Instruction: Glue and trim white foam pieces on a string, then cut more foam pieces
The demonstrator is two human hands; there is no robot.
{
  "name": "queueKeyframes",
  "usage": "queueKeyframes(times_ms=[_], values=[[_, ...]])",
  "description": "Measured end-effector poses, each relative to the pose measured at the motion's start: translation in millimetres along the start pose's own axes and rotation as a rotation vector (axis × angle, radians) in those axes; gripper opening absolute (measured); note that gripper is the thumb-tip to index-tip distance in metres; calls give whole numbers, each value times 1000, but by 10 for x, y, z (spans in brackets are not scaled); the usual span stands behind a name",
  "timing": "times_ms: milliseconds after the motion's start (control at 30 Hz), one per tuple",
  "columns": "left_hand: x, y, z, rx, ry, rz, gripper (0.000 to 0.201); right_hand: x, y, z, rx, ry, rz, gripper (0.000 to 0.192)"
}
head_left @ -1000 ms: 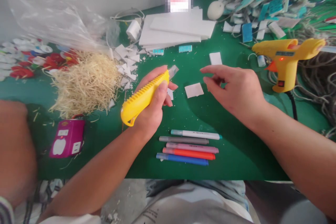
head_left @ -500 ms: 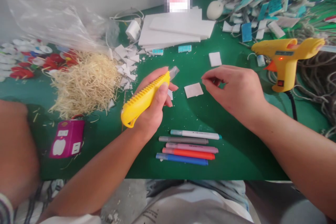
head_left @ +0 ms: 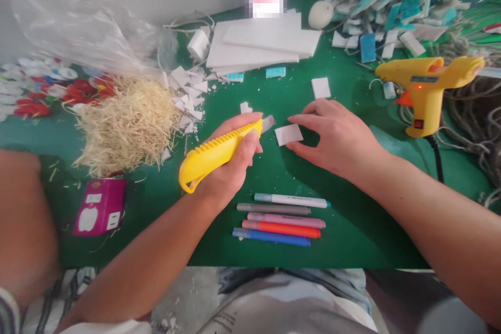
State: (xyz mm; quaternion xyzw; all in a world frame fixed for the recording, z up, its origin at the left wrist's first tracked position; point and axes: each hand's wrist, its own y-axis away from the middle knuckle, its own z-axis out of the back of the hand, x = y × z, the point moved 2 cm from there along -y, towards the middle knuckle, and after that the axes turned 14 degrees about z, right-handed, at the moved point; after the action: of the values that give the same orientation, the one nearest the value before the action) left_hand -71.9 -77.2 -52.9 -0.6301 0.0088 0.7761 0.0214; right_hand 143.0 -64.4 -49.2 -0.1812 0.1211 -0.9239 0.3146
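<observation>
Left hand (head_left: 230, 159) — fist closed round yellow utility knife (head_left: 217, 154), just left of white foam square (head_left: 288, 134); right hand (head_left: 336, 138) — fingers spread, fingertips touching the square.

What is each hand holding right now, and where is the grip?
Left hand grips the yellow utility knife around its handle. Right hand holds nothing; its fingertips rest at the small white foam piece.

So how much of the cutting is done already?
Some looks done: white offcuts lie by the straw pile, and finished blue pieces are heaped far right. In hand: the left hand holds the yellow knife, blade beside a small white square that the right hand steadies. Left: uncut white sheets, probably.
</observation>
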Motion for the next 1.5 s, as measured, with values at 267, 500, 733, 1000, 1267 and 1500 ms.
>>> queueKeyframes(times_ms=[267,500,733,1000,1267,1500], values=[[-50,31,-10,69,-172,-33,35,-32,-15,-22,28,-47,21,32],[-112,32,-13,45,-280,-78,33,-4,-5,-1,30,-49,43,41],[-55,35,-40,73,-277,-104,34,7,-16,1,21,-59,32,35],[-28,52,-48,87,-235,-106,32,-6,-23,-3,61,-80,40,31],[-88,44,-24,130,-210,-72,22,-61,-13,12,62,-145,110,37],[-169,3,-19,134,-329,-138,15,-141,-38,-3,56,-270,130,35]])
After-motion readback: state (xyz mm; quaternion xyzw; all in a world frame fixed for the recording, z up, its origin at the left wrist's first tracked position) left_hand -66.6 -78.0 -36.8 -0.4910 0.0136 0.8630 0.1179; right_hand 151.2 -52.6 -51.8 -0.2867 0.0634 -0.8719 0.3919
